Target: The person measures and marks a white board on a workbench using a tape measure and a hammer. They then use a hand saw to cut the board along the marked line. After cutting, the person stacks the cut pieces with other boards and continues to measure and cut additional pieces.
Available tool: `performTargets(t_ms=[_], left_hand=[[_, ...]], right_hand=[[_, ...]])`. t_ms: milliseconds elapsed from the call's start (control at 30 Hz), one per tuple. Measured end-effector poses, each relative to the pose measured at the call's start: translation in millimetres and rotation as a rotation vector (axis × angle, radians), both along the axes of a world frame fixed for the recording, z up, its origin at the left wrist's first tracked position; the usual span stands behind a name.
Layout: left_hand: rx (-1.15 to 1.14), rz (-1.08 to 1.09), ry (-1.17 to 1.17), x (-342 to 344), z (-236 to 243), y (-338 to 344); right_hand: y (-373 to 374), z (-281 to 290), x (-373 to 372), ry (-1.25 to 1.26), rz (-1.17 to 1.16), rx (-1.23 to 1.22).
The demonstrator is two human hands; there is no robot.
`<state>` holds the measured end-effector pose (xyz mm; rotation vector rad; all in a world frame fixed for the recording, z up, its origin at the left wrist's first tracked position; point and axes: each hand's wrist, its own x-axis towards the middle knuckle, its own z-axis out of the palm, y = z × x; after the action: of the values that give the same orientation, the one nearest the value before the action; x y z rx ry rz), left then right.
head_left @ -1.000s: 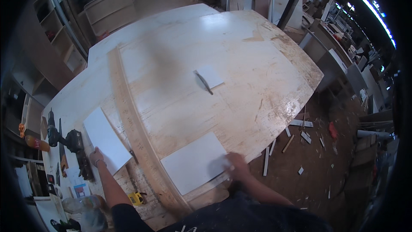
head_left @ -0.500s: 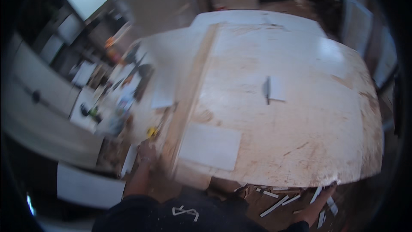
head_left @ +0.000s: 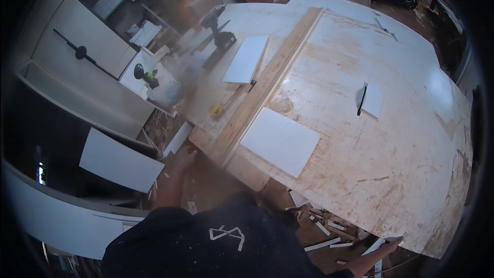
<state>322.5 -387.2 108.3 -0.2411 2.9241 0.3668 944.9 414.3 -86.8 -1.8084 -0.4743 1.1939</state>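
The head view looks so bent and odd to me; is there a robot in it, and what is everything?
No robot here: these are a person's bare hands. A wide fisheye camera on the person's head looks down, which bends straight edges.

The left hand is low beside the table, with nothing visibly held. The right hand is at the near edge of the large pale table, seemingly touching it.

On the table lie a long wooden strip, a white panel right of it, another panel left of it, and a yellow tape measure.
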Motion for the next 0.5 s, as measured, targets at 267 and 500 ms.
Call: performTargets(t_ms=[267,500], left_hand=[[0.406,-0.456,0.335,-48.9,-50.2,83.2],[0.156,-1.000,0.376,-96.3,-20.4,98.0]], right_hand=[[-186.7,-57.3,-189.5,-1.346,0.805,0.604],[-422.5,76.8,-482.0,-0.650,1.046,0.595]])
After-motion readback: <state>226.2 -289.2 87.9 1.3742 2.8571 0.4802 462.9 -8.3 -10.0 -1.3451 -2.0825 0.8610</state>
